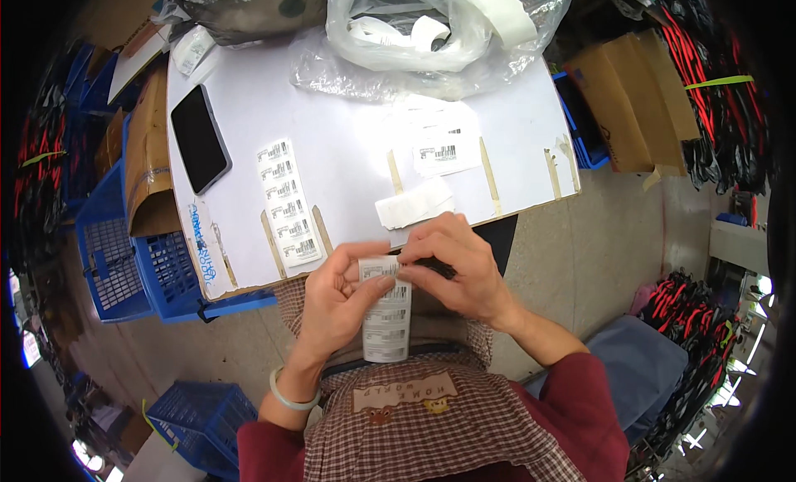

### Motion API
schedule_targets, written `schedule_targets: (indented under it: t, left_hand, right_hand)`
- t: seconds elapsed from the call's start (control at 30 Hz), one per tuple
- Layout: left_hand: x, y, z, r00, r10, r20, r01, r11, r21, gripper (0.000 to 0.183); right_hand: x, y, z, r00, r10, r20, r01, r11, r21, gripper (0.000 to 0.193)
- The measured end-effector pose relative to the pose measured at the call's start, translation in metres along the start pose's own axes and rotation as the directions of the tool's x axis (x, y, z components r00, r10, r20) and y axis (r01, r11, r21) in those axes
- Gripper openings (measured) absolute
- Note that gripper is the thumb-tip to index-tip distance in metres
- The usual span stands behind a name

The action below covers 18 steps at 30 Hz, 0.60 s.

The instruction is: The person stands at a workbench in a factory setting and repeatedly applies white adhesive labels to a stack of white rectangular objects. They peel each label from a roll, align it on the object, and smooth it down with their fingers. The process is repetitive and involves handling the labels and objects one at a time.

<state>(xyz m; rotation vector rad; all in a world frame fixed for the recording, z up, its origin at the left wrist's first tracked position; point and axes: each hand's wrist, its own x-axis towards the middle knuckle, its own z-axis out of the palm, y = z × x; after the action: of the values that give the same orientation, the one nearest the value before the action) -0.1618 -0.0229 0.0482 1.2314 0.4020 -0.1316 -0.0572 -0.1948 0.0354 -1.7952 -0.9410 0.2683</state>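
In front of my apron hangs a white strip of barcode labels [386,333]. My left hand [342,295] grips its upper part, thumb across the front. At the strip's top right edge, my right hand [454,271] has thumb and fingers pinched together on it. Whether a single label is between those fingertips is too small to tell. Just beyond my hands, folded white paper [414,204] lies at the table's near edge. Another strip of barcode labels [288,204] lies flat to the left, and a stack of label sheets [448,142] sits farther back.
The white table [340,142] carries a black phone [201,140] at left and a clear plastic bag [390,55] with label rolls at the back. Blue crates [170,266] and a cardboard box [149,163] stand left; another box [630,101] stands right. A blue-grey covered seat [630,370] is at lower right.
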Motion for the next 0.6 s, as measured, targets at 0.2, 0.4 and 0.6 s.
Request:
schedule_targets:
  t: [0.2,0.4,0.6]
  left_hand:
    - [-0.009,-0.008,0.003,0.997,-0.047,-0.057,0.059,0.972,0.226,0.022]
    - [0.003,-0.016,-0.007,0.973,0.016,-0.231,0.07,0.932,0.356,0.018]
    - [0.025,-0.02,0.01,0.9,0.418,-0.121,-0.116,0.499,0.859,0.026]
  right_hand:
    - [-0.012,-0.004,-0.007,0.997,0.016,-0.081,-0.007,0.995,0.1,0.018]
    - [0.028,0.017,-0.054,0.993,-0.081,0.088,0.104,0.95,-0.295,0.049]
    - [0.041,0.027,-0.03,0.927,-0.104,0.361,0.305,0.768,-0.563,0.067]
